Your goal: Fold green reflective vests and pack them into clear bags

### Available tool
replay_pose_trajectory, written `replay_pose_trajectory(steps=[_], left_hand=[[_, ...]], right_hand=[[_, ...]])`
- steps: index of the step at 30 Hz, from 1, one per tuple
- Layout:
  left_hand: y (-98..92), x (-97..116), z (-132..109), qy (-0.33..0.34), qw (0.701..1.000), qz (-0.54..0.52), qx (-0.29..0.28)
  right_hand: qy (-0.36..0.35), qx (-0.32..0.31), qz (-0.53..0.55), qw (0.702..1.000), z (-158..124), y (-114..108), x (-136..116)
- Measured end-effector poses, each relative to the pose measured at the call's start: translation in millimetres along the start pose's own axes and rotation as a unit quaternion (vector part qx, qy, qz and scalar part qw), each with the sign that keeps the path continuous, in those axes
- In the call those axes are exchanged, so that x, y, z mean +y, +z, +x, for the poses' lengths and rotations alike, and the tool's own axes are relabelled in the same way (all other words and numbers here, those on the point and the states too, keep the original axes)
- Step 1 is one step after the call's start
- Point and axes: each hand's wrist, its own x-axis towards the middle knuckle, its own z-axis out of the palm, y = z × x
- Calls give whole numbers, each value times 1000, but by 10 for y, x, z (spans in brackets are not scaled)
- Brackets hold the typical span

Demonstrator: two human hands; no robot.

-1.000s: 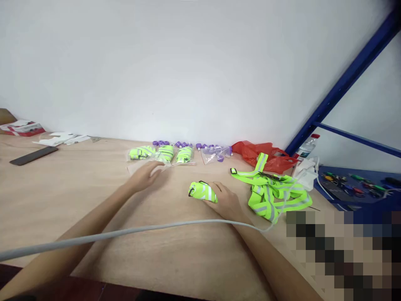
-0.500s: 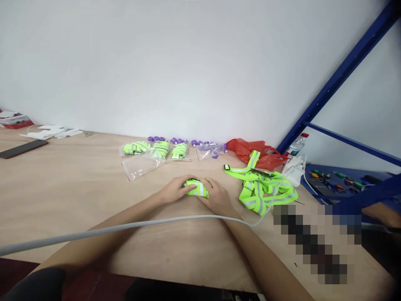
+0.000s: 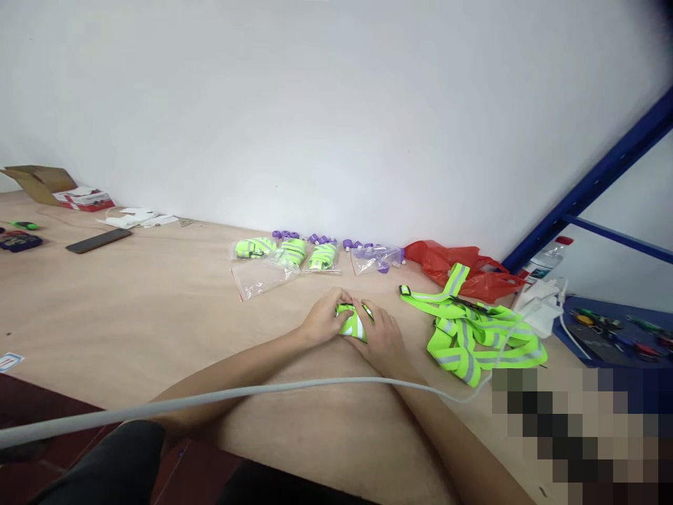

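Observation:
A folded bundle of neon-green reflective strap (image 3: pixel 353 324) with grey stripes rests low over the table between both hands. My left hand (image 3: pixel 324 319) grips its left side, thumb at the front. My right hand (image 3: pixel 383 337) closes round the right side, its fingers over the top. Part of the bundle is hidden under the fingers. Right of my hands lies a loose heap of the same reflective strap (image 3: pixel 467 337) with a dark buckle. Behind my hands, folded strap bundles (image 3: pixel 322 257) sit in clear bags, and a flat clear zip bag (image 3: pixel 263 278) lies in front of them.
A white cable (image 3: pixel 252 390) crosses in front of my forearms. Purple pieces (image 3: pixel 287 235) line the wall near another clear bag (image 3: pixel 374 259). A red plastic bag (image 3: pixel 463 266), a bottle (image 3: pixel 549 259) and a blue rack (image 3: pixel 604 168) stand right; a dark slab (image 3: pixel 99 240) lies left.
The view has swung left, so the scene sits further right and a cardboard box appears. Both hands stay on the bundle, with my fingers shifted closer together over its top.

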Motion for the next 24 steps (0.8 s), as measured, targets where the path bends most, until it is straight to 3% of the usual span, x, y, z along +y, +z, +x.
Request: replay_pose_trajectory(steps=[11, 17, 21, 24], left_hand=[[210, -86, 61, -22, 997, -29, 68], [276, -118, 72, -65, 995, -43, 61], [214, -136, 62, -76, 996, -44, 29], [-7, -125, 58, -73, 997, -26, 6]], right_hand=[[66, -7, -31, 997, 61, -74, -184], [81, -32, -33, 996, 69, -90, -139], [73, -43, -22, 996, 75, -93, -81], [69, -41, -18, 997, 81, -86, -50]])
